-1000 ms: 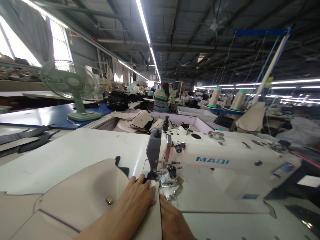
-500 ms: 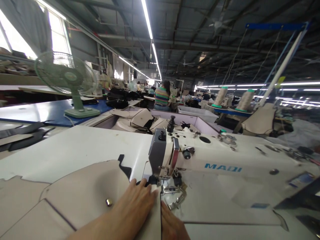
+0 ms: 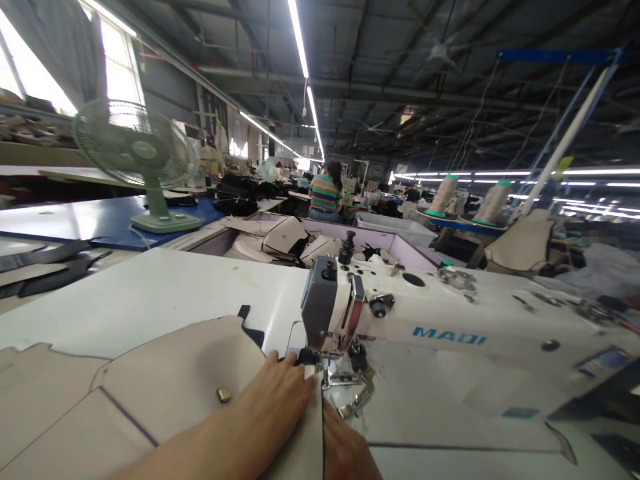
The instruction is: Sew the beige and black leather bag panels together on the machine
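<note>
A large beige leather-like panel with dark edges and seams spreads over the white sewing table. On its surface sits a small shiny metal piece. My left hand lies on the panel with its fingers stretched forward, the tips just left of the presser foot. Along the panel's right edge, my right hand is closed at the border, its thumb hidden by the material. The sewing machine stands right of both hands; a jointed metal guide lies by its needle area. The needle tip is hard to make out.
Behind the table, a pale lilac bin holds several beige pieces. A green fan stands on a blue table at left. Two thread cones are at right rear. A person in a striped top sits farther back.
The view has shifted slightly, and the panel with its metal piece appears a little farther right. Both hands keep nearly the same place beside the presser foot.
</note>
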Tool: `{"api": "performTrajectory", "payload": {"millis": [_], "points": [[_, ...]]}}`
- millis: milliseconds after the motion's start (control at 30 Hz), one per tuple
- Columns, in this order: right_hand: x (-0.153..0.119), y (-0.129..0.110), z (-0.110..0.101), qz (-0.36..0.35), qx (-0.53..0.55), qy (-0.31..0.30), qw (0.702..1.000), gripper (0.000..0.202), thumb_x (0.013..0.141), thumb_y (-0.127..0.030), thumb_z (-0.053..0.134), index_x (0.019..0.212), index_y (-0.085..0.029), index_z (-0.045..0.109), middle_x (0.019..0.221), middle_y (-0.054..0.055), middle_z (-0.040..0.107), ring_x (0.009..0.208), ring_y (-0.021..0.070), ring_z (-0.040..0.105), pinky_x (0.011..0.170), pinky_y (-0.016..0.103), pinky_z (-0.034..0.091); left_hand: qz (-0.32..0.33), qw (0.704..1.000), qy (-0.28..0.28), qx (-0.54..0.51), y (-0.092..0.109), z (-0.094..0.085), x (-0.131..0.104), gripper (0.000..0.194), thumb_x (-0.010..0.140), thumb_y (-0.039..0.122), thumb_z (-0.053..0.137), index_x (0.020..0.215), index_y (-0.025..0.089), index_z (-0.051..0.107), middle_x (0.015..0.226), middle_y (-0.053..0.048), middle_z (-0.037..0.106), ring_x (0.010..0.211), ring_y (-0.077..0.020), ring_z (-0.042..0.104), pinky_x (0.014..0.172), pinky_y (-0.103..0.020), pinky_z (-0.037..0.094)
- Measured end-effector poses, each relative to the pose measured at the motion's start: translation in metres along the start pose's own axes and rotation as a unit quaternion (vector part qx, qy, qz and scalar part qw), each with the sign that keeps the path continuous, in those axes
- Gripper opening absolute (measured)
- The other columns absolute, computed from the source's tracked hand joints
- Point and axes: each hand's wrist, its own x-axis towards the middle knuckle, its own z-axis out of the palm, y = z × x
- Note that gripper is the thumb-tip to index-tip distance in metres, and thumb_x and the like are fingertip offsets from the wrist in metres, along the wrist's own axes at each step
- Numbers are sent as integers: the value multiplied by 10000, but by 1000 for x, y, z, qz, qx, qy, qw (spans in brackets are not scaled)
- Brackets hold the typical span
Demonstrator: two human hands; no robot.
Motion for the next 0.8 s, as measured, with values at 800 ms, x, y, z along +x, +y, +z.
{"api": "performTrajectory", "payload": {"millis": [800], "points": [[3,-2,4,19,37,9,999,544,844,-38,497,1384,-14,430,1253,236,571,1176,303,550,964,380,499,45,999,9,-26,-9,-2,1,385,891,21,424,1159,183,649,1093,-122,674,1100,-325,564,959,-560,420]]}}
